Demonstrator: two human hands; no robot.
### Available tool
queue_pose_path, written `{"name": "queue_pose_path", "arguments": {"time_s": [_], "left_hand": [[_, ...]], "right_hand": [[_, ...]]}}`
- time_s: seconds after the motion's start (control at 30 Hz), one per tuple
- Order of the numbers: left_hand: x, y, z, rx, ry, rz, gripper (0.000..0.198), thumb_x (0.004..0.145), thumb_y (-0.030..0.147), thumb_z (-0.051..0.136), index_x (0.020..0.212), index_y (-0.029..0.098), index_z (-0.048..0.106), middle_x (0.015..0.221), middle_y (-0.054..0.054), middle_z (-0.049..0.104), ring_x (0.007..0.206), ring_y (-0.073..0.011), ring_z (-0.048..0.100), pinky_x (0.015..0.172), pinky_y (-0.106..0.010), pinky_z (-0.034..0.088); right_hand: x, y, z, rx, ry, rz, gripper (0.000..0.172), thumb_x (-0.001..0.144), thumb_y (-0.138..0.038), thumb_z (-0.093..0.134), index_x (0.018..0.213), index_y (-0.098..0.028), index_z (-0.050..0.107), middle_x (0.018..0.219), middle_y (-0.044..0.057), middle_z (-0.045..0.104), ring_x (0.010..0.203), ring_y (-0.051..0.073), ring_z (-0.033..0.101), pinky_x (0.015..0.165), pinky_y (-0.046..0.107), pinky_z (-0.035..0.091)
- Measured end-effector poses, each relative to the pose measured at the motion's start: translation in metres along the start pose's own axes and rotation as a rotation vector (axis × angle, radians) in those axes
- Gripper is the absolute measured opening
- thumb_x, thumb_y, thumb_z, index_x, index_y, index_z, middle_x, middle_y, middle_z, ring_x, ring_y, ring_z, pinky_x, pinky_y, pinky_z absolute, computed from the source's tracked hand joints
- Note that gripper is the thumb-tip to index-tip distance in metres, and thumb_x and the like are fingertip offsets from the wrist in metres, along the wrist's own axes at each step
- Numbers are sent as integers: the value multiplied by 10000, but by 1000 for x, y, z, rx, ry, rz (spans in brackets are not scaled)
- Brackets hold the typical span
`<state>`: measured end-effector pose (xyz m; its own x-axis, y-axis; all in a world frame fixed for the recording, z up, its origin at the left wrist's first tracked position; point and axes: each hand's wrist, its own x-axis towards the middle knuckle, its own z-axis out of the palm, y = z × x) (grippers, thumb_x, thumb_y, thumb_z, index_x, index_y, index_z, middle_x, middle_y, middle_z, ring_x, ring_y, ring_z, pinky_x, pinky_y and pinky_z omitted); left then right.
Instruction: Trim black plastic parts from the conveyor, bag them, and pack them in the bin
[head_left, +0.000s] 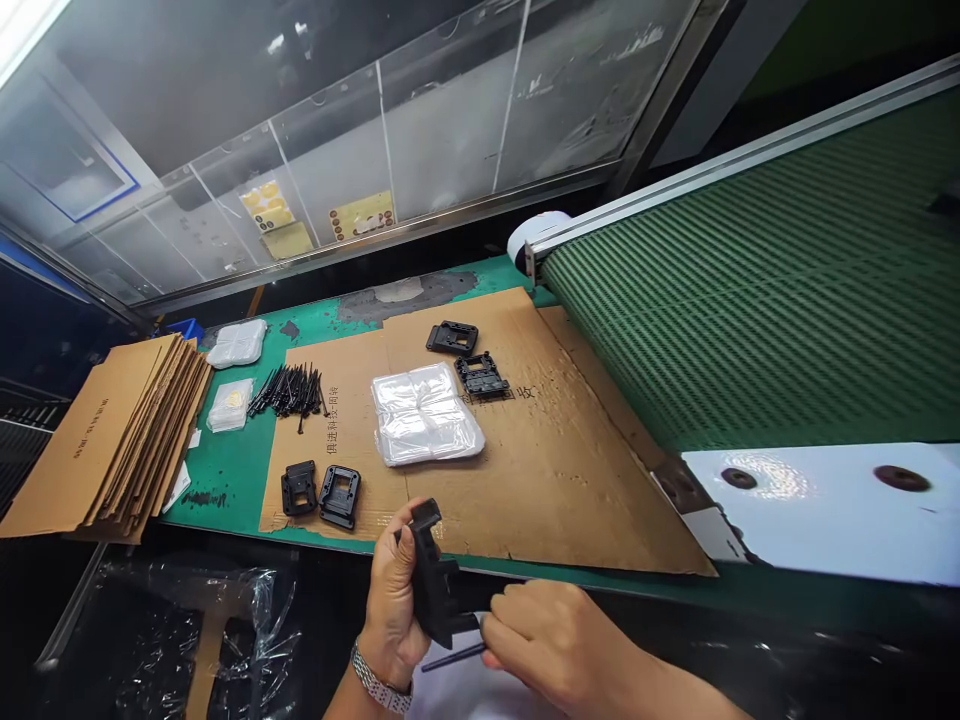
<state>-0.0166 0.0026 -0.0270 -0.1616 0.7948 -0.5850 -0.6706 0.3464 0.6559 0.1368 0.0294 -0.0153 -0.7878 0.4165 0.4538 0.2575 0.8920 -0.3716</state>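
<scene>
My left hand (394, 590), with a metal-band watch on the wrist, is wrapped round a black plastic part (431, 580) held tilted in front of the table edge. My right hand (551, 635) is closed on a thin dark rod (454, 657), which sticks out to the left below the part's lower end. Its exact kind I cannot make out. On the cardboard sheet (555, 480) beyond my hands lie black plastic frames: a pair at the near left (340, 497) and another pair (481, 374) at the back. A stack of clear plastic bags (427, 415) sits between them.
Many black rod-like pieces (292, 390) lie in a heap at the left. Beside them are smaller bag stacks (230, 405) and a pile of flat cardboard (105, 430). A green conveyor belt (765, 260) slopes up at the right. Clear plastic film (255, 640) hangs below left.
</scene>
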Motion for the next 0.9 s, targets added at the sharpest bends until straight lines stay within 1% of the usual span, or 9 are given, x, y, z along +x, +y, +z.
{"name": "queue_pose_path", "arguments": {"time_s": [0.07, 0.2, 0.33, 0.5, 0.57, 0.63, 0.7, 0.77, 0.9], "left_hand": [[1, 0, -1, -7, -24, 63, 600, 586, 463, 712, 1087, 182, 540, 660, 29, 522, 510, -52, 425, 448, -168, 327], [0, -1, 0, 39, -52, 198, 671, 552, 452, 737, 1136, 200, 522, 828, -20, 586, 646, -93, 505, 511, -177, 382], [-3, -1, 1, 79, -51, 275, 701, 527, 458, 747, 1144, 209, 525, 917, -37, 596, 721, -117, 528, 604, -196, 423], [-7, -2, -6, 53, -75, 268, 676, 562, 419, 742, 1167, 232, 507, 805, -4, 590, 640, -87, 512, 530, -172, 383], [-7, -3, -11, 37, -120, 228, 666, 559, 403, 750, 1156, 224, 517, 708, 14, 565, 580, -70, 484, 496, -164, 360], [-5, -3, -16, -4, -242, 125, 636, 557, 427, 744, 1120, 210, 542, 584, 42, 499, 482, -50, 422, 440, -161, 329], [-3, -3, -21, -68, -423, -80, 605, 591, 499, 692, 1101, 205, 555, 500, 67, 406, 390, -32, 316, 362, -151, 254], [-3, -2, -24, -163, -506, -254, 575, 634, 514, 638, 1120, 221, 544, 521, 70, 370, 364, -9, 219, 324, -129, 173], [-13, 2, -21, -356, -275, -301, 519, 645, 408, 653, 1132, 274, 532, 692, 17, 422, 423, -7, 227, 316, -109, 188]], "right_hand": [[-2, -2, -1, 71, 39, 40, 416, 944, -220, 203, 592, -199, 424, 496, -17, 495, 426, 98, 402, 447, 259, 236], [5, 0, -2, 165, 173, 270, 380, 942, -254, 215, 626, -201, 419, 501, -26, 465, 430, 89, 418, 446, 226, 286], [14, 0, 2, 198, 102, 413, 380, 936, -298, 239, 594, -210, 378, 485, -38, 453, 410, 85, 411, 430, 220, 281], [15, 2, 4, 153, 65, 448, 393, 937, -307, 212, 590, -213, 371, 476, -34, 478, 394, 90, 422, 424, 220, 276], [14, 7, 4, 93, 58, 465, 401, 936, -307, 202, 596, -212, 392, 480, -25, 496, 397, 96, 441, 432, 227, 275], [14, 13, 4, 35, 32, 485, 411, 933, -310, 198, 601, -212, 420, 483, -17, 516, 404, 107, 465, 435, 239, 264], [15, 20, 4, 24, -12, 513, 417, 928, -318, 206, 601, -212, 443, 493, -10, 538, 424, 116, 487, 440, 245, 264], [15, 29, 6, 61, -35, 567, 414, 923, -335, 224, 610, -212, 466, 527, -5, 563, 465, 120, 512, 453, 239, 288], [-1, 63, 26, 12, 4, 752, 358, 902, -354, 278, 737, -219, 565, 690, 21, 630, 589, 146, 566, 509, 246, 348]]}}
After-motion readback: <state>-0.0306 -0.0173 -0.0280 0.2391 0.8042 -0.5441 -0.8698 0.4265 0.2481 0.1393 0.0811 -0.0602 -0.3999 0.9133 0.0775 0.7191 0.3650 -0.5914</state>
